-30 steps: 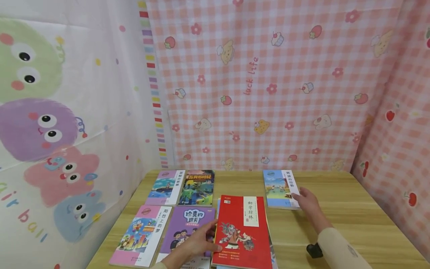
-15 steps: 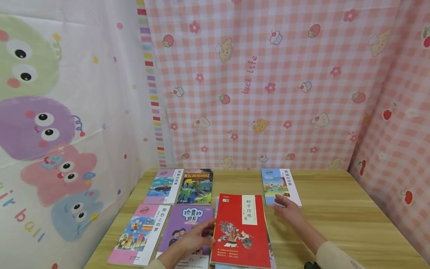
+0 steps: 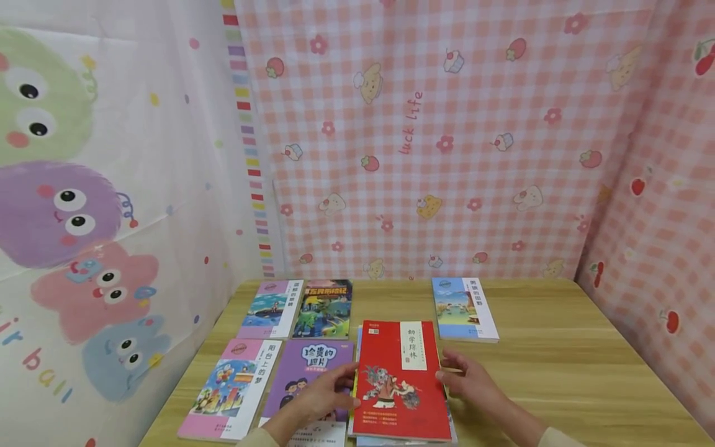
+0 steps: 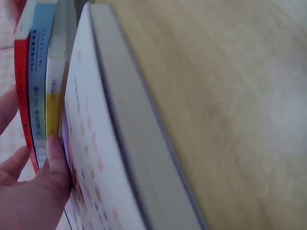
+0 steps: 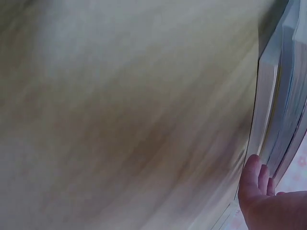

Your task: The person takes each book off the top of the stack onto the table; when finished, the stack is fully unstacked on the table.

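**Red book (image 3: 391, 397) between two hands**

Head view: two hands, five single books and one stack share the table (image 3: 570, 379). The singles are two pink books, near (image 3: 229, 390) and far (image 3: 272, 309), a dinosaur book (image 3: 323, 310), a purple book (image 3: 298, 379) and a blue book (image 3: 465, 309). The red book tops the stack, left hand (image 3: 324, 397) at its left edge, right hand (image 3: 472, 382) at its right. It lies face up, long axis running away from the person, title end toward the curtain (image 3: 447, 105). Both hands are loosely spread, not curled round anything.

Left wrist: three stacked spines show, red, pale blue (image 4: 38, 86) and yellow-white (image 4: 53, 105); the fingers meet them.

Right wrist: fingers lie alongside the stack's page edges; whether all touch, I cannot tell.
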Demonstrator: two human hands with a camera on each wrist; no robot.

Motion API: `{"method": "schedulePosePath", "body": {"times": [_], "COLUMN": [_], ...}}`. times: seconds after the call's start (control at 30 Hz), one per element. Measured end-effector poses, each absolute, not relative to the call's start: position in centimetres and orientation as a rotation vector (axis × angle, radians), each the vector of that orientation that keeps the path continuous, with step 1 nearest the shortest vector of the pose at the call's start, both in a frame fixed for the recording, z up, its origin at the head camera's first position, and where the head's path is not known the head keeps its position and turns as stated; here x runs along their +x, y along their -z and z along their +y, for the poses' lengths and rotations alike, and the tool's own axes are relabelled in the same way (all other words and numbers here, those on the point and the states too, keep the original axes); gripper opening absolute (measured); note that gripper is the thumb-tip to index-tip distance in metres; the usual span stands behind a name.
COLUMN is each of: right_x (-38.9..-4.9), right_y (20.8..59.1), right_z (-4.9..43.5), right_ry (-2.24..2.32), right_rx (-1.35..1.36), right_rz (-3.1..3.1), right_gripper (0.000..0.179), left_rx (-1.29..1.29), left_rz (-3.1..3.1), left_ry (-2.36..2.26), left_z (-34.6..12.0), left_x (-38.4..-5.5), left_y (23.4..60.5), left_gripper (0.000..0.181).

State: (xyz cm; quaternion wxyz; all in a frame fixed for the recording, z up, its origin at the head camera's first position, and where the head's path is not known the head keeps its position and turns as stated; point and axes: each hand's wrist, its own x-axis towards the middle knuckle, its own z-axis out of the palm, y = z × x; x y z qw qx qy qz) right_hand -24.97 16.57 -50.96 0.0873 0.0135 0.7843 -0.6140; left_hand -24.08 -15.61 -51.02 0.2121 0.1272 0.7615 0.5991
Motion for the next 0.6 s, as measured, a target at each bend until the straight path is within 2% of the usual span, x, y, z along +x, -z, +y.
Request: {"method": "schedulePosePath", "body": {"times": [0.4, 0.6], "right_x": [-24.9, -24.8], "right_y": [51.0, 50.9], "right_z": [16.4, 16.6], "right_ry": [1.748, 1.697], "right_rx": [0.18, 0.159], "right_rz": [2.33, 2.357], "right_gripper": [0.066, 0.057], "left_rx": [0.27, 0.262], "left_rz": [2.403, 2.395], "left_ry": [-1.446, -1.419], "left_z": [-13.7, -14.0], "left_x": [-24.5, -24.3], "left_y": [51.5, 51.4], "left_gripper": [0.093, 0.091]}}
